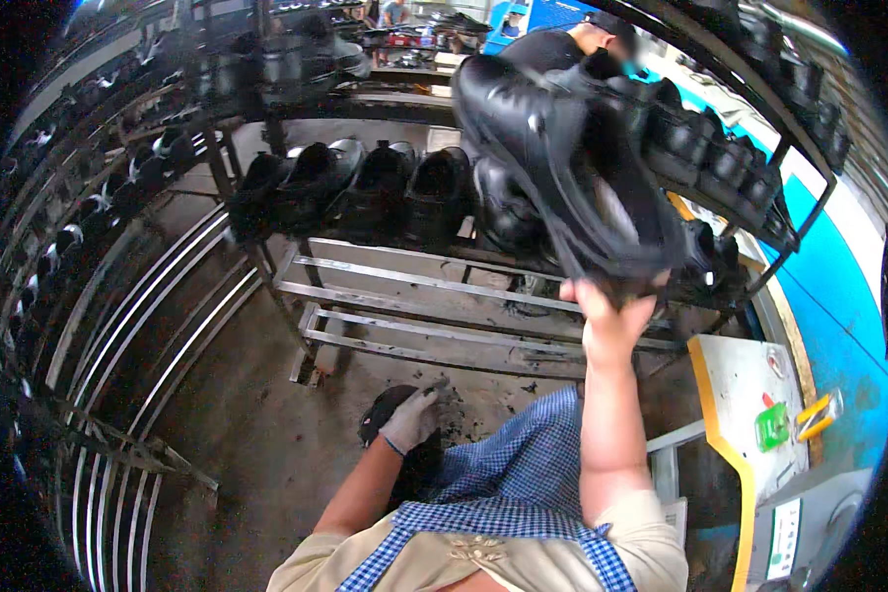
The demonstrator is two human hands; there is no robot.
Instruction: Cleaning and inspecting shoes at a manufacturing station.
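A black leather shoe [532, 138] is raised in front of the shelf rack, its toe pointing up and away from me. My right hand [616, 321] is bare and closed round its heel end. Lower down, my left hand [411, 422] wears a grey glove and is closed on a dark piece that looks like another black shoe [385, 409]; the glove covers part of it. Behind the raised shoe, several black shoes [380, 187] stand in a row on the rack's shelf [365, 237].
More loaded racks [99, 207] rise on the left, with bare metal rails [177, 326] below. A white table [749, 375] with a yellow edge stands at right, bearing a green bottle [772, 426] and a yellow tool [818, 414]. Another person [547, 49] is beyond the rack.
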